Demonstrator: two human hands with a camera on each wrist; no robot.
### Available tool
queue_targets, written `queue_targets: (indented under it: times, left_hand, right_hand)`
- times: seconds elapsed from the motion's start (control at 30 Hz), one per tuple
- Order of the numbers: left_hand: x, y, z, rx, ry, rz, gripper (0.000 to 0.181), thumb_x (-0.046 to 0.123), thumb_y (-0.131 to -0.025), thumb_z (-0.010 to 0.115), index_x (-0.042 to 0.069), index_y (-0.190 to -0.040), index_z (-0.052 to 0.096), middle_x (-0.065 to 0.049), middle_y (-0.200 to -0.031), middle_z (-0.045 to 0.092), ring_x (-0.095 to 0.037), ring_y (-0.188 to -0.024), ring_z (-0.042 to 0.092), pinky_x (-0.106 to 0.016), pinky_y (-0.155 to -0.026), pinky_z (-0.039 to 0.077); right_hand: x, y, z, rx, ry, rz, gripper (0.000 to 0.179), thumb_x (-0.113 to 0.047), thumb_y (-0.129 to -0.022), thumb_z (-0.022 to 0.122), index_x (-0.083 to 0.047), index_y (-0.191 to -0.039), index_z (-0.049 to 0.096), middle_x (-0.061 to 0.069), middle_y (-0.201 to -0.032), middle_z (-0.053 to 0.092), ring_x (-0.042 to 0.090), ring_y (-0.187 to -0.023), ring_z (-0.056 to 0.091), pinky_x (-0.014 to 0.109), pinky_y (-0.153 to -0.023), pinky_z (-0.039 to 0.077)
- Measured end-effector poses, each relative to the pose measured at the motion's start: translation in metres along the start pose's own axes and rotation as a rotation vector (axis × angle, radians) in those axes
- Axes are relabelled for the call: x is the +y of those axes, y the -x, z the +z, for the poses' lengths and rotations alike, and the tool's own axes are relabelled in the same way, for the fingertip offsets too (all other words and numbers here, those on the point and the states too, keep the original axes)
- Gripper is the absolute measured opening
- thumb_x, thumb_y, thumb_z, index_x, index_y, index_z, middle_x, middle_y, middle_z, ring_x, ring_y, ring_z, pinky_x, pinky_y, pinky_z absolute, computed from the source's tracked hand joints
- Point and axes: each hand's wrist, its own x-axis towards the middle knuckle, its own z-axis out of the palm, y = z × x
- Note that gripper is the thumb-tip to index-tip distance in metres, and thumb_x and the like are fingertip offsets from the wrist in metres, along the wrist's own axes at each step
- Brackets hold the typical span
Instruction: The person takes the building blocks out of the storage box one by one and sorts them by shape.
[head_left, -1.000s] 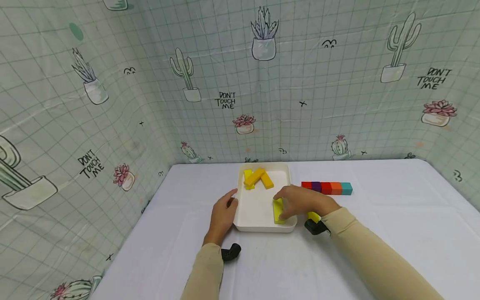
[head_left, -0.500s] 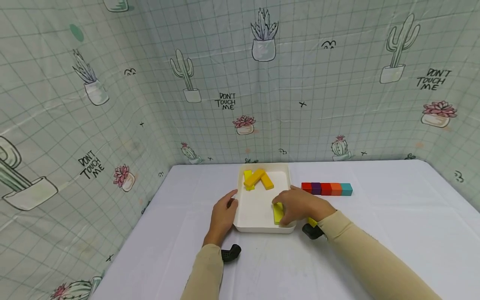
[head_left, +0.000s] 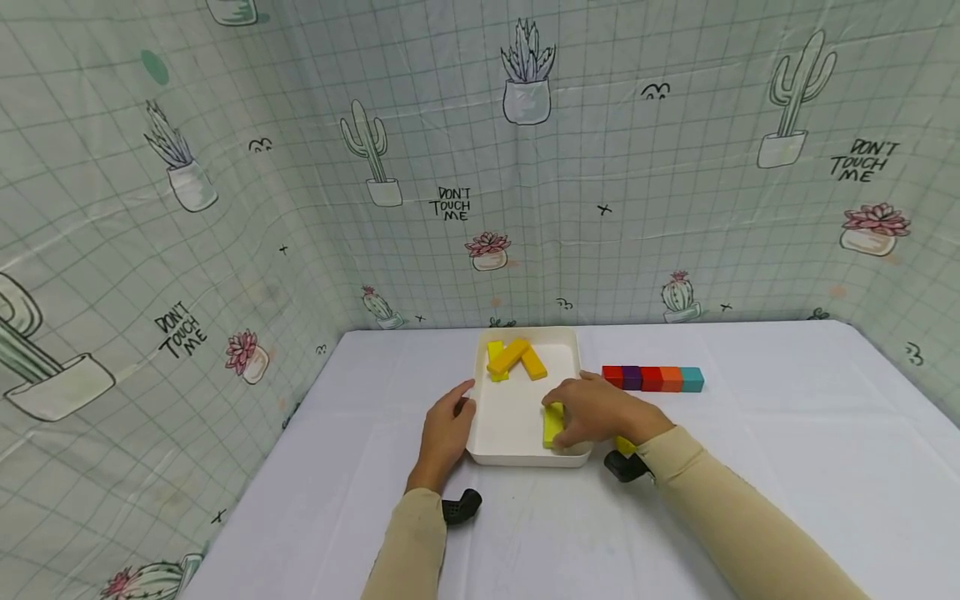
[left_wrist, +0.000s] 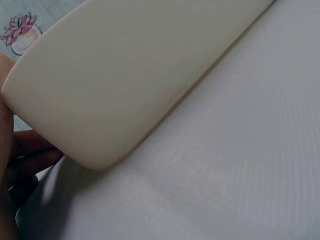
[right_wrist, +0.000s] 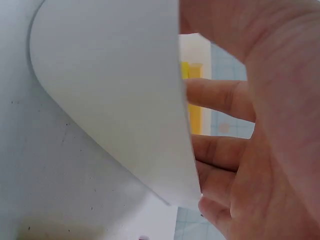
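In the head view, a shallow white tray (head_left: pixel 512 417) lies on the table. My left hand (head_left: pixel 444 433) rests along its left wall, fingertips and thumb touching the side. My right hand (head_left: pixel 600 408) reaches over the tray's right wall. Its thumb and fingers pinch a yellow block (head_left: pixel 552 427) by its two ends, low in the near right part of the tray. In the right wrist view, the tray wall (right_wrist: pixel 115 100) hides the fingertips and this block. At the tray's far left lie a bright yellow block (head_left: pixel 495 350), an orange-yellow block (head_left: pixel 509 355) across it, and another orange-yellow block (head_left: pixel 534 363).
Right of the tray stands a row of red, purple, orange and teal blocks (head_left: pixel 652 379). Another yellow block (head_left: pixel 624 446) shows partly under my right wrist. A white cloth covers the table (head_left: pixel 540 533); a cactus-print curtain (head_left: pixel 600 167) hangs behind.
My right hand has shifted slightly left and toward me, and the yellow block it pinches has moved a little left. The left hand and the tray have stayed in place.
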Motion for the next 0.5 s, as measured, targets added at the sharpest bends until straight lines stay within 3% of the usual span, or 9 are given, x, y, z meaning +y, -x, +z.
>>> queue_targets:
  times: [0.1, 0.23, 0.3, 0.5]
  left_hand:
    - [0.0006, 0.0006, 0.0, 0.003, 0.004, -0.004, 0.04, 0.023, -0.102, 0.054, 0.022, -0.142, 0.059, -0.006, -0.119, 0.066, -0.024, -0.109, 0.058, -0.048, -0.102, 0.045]
    - [0.0006, 0.0004, 0.0004, 0.007, 0.004, -0.005, 0.04, 0.024, -0.102, 0.054, 0.023, -0.142, 0.059, -0.006, -0.119, 0.066, -0.023, -0.108, 0.058, -0.047, -0.101, 0.045]
    - [0.0007, 0.0005, 0.0004, 0.007, 0.006, -0.01, 0.04, 0.025, -0.102, 0.054, 0.023, -0.142, 0.059, -0.005, -0.119, 0.066, -0.023, -0.109, 0.058, -0.047, -0.102, 0.045]
    - [0.0011, 0.0013, -0.0003, 0.003, 0.009, -0.01, 0.04, 0.025, -0.102, 0.054, 0.023, -0.142, 0.059, -0.006, -0.119, 0.066, -0.023, -0.109, 0.058, -0.048, -0.102, 0.045]
  right_hand:
    - [0.002, -0.0007, 0.0004, 0.027, -0.024, -0.009, 0.056, -0.036, -0.076, 0.084, -0.014, -0.125, 0.071, 0.0, -0.12, 0.068, 0.022, -0.114, 0.057, 0.055, -0.113, 0.03]
    - [0.0039, -0.001, -0.0012, 0.058, -0.052, -0.019, 0.055, -0.036, -0.076, 0.083, -0.015, -0.126, 0.071, 0.004, -0.122, 0.065, 0.021, -0.105, 0.055, 0.044, -0.094, 0.049]
    - [0.0048, -0.0012, -0.0018, 0.064, -0.079, -0.008, 0.056, -0.037, -0.077, 0.083, -0.016, -0.127, 0.07, 0.007, -0.125, 0.062, 0.021, -0.103, 0.055, 0.04, -0.087, 0.053]
    - [0.0052, -0.0015, -0.0025, 0.082, -0.199, 0.022, 0.059, -0.033, -0.079, 0.083, -0.015, -0.133, 0.065, 0.011, -0.132, 0.052, 0.022, -0.106, 0.057, 0.039, -0.087, 0.055]
